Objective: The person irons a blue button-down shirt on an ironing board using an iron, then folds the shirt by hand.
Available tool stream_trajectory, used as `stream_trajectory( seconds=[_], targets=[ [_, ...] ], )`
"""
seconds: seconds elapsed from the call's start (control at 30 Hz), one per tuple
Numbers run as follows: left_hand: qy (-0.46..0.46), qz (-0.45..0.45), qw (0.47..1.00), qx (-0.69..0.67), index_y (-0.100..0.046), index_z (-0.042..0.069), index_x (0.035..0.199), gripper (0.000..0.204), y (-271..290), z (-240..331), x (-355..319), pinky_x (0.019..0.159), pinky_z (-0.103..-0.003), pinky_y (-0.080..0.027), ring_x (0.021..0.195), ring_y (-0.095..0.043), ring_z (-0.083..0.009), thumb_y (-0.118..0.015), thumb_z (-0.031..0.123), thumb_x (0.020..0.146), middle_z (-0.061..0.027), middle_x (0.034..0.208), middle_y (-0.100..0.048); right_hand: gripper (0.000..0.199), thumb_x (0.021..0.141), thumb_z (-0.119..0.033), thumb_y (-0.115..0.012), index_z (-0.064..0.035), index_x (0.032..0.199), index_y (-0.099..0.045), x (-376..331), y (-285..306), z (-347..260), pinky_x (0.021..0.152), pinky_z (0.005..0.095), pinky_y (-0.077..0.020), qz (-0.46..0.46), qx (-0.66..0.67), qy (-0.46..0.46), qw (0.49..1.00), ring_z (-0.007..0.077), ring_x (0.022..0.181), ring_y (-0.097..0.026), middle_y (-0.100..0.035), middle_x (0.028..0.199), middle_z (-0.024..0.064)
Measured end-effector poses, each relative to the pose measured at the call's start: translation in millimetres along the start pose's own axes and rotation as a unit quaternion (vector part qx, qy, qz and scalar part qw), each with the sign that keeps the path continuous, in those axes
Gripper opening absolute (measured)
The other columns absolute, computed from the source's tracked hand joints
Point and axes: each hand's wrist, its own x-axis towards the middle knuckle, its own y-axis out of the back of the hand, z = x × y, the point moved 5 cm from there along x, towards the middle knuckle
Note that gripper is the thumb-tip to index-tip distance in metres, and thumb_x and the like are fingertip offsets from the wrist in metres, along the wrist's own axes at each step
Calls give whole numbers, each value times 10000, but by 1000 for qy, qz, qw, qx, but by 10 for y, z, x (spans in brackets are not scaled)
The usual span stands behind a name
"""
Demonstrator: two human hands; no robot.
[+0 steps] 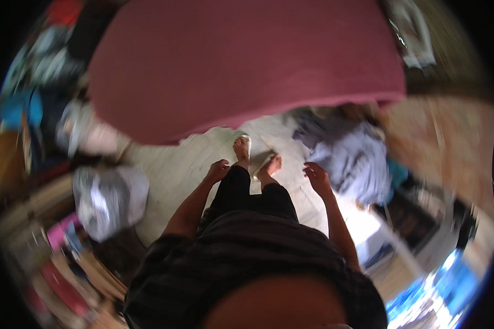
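Note:
My left hand [218,170] hangs beside my left knee, its fingers loosely bent and a little apart, with nothing visible in it. On the other side, my right hand [317,178] is held out over the floor with fingers apart and holds nothing. It is nearest to a crumpled heap of grey-blue cloth [352,156] on the floor. Ahead of my feet, a large surface covered with a plain maroon cloth [247,60] spans the upper view. Neither hand touches it. Motion blurs the picture somewhat.
A pale floor [170,170] lies under my feet. A filled translucent plastic bag [110,200] stands at the left, near cluttered shelves. A brownish panel [433,137] is at the right, and a dark crate-like box [409,214] sits below it. Blue plastic [455,279] shows at lower right.

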Motion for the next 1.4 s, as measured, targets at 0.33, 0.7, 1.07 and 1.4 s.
stream_trajectory(
  seconds=[0.33,0.7,1.07,1.4],
  targets=[
    [33,121,992,-5,-674,47,997,221,186,-946,-266,778,-369,-543,822,-688,-290,-645,213,853,-149,894,-712,280,931,-119,-673,30,1161,-615,240,-340,-3463,755,306,-536,-143,157,270,939,173,847,-642,-685,976,133],
    [106,487,790,-357,-691,13,1048,308,2324,-1501,-159,750,-320,-522,796,-672,-199,-602,296,965,-119,878,-715,246,960,-103,-590,15,1174,-617,1267,-1612,-4765,1020,439,-430,18,-255,477,841,332,1190,-552,-590,1245,197],
    [188,599,642,-440,-682,-4,703,487,4276,-1778,535,603,-352,-473,609,-602,-182,-738,464,825,-93,642,-649,320,1007,-230,-540,-16,1242,-577,1556,-1743,-4296,1032,467,-393,68,-387,421,817,370,1242,-459,-482,1342,221],
    [318,549,735,-240,-713,81,677,503,4589,-1713,422,647,-466,-509,726,-670,-357,-664,563,815,-160,771,-702,301,992,-204,-555,-17,1226,-582,1565,-1750,-4298,1043,483,-378,74,-388,437,808,372,1243,-458,-486,1340,224]
  ],
)
